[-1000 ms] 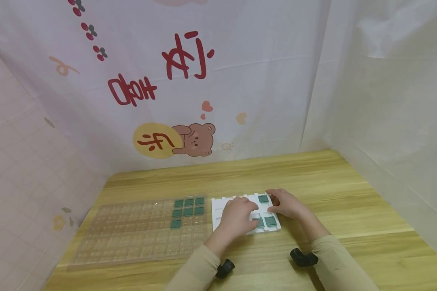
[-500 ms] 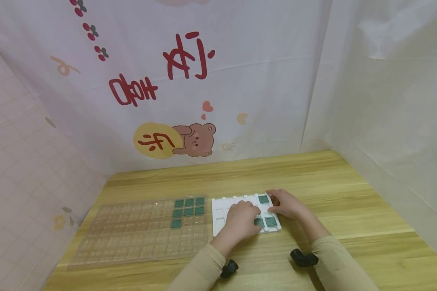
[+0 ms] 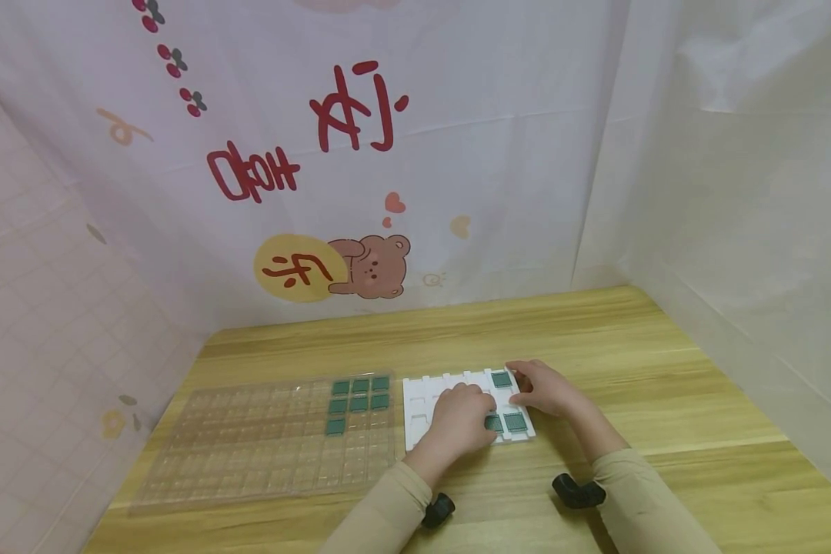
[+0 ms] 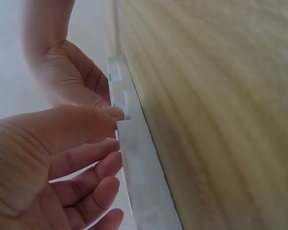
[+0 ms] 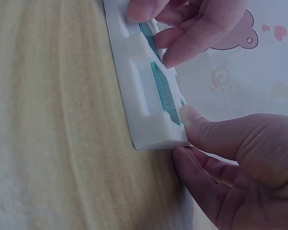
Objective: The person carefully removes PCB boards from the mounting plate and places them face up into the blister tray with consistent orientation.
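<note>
A white slotted tray [image 3: 415, 388] lies on the table, holding a few flat green chips. My left hand [image 3: 461, 419] reaches over its near side. In the right wrist view, the thumb and a finger of that hand pinch a green chip [image 5: 150, 39] in a near slot; their grip partly hides it. Beside it another chip [image 3: 515, 422] sits in the near right corner, and a further chip [image 3: 502, 379] occupies the far right corner. My right hand [image 3: 543, 387] holds the tray's right end, thumb on the rim and fingers against the side.
Left of the white tray lies a large clear plastic tray [image 3: 249, 446] with many small pockets. Several green chips [image 3: 358, 403] fill pockets toward its far right corner. Printed white cloth [image 3: 512, 154] encloses the wooden table [image 3: 665, 415] at the back and sides.
The left hand has shifted slightly right and toward me, and its spread thumb and fingers have closed around the chip. My right hand stays at the tray's end.
</note>
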Action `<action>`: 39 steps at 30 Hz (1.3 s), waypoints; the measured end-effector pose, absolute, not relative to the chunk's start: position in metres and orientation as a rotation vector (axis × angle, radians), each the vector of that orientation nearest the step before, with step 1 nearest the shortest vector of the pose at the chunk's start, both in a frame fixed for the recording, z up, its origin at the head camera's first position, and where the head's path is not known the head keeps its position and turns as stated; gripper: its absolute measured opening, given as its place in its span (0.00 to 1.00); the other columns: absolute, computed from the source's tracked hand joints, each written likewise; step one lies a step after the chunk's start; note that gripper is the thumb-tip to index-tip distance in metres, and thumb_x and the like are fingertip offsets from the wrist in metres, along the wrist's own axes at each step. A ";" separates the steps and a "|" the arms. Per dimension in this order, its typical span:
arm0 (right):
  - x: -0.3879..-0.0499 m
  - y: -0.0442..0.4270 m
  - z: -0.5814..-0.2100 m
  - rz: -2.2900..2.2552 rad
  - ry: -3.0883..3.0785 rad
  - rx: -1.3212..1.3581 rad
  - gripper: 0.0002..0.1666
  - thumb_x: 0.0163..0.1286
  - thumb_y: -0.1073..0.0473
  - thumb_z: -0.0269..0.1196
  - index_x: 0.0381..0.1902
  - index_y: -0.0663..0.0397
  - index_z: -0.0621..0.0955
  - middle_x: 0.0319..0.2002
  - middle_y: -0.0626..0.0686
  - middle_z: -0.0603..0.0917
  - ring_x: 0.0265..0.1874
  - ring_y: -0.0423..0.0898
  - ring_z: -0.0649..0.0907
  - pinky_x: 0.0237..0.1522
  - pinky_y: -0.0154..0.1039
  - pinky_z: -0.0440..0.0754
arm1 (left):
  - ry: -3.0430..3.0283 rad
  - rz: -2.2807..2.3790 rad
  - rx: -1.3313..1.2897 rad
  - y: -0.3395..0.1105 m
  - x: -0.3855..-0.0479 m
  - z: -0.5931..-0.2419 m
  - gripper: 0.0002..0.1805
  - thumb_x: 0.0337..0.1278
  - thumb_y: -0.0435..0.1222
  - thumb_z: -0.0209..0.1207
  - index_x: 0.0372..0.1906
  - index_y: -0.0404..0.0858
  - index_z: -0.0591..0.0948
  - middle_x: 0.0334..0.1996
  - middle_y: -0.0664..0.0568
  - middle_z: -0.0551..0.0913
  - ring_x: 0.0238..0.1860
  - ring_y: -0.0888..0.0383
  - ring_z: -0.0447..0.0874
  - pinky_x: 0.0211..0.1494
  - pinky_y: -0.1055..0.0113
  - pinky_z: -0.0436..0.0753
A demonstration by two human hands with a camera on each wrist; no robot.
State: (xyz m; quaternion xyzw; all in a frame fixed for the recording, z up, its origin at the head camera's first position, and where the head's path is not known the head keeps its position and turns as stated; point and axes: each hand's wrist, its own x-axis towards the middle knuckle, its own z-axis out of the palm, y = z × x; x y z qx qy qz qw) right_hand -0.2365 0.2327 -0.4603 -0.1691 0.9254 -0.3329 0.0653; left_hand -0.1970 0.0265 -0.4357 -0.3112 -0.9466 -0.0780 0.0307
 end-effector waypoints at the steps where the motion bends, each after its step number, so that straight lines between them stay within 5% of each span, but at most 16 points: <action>1: -0.237 0.233 -0.461 -1.010 2.789 -0.509 0.37 0.62 0.65 0.70 0.65 0.75 0.69 0.46 0.60 0.78 0.41 0.51 0.78 0.47 0.49 0.77 | -2.920 -0.241 -0.960 0.027 -0.197 -0.436 0.14 0.42 0.44 0.75 0.36 0.46 0.87 0.26 0.59 0.77 0.29 0.60 0.69 0.31 0.67 0.67; 39: -0.235 0.232 -0.457 -1.002 2.797 -0.545 0.36 0.61 0.66 0.71 0.63 0.76 0.70 0.44 0.59 0.79 0.40 0.49 0.77 0.45 0.47 0.77 | -2.975 -0.320 -0.998 0.029 -0.208 -0.436 0.07 0.35 0.39 0.72 0.27 0.49 0.87 0.20 0.64 0.75 0.26 0.61 0.68 0.30 0.65 0.67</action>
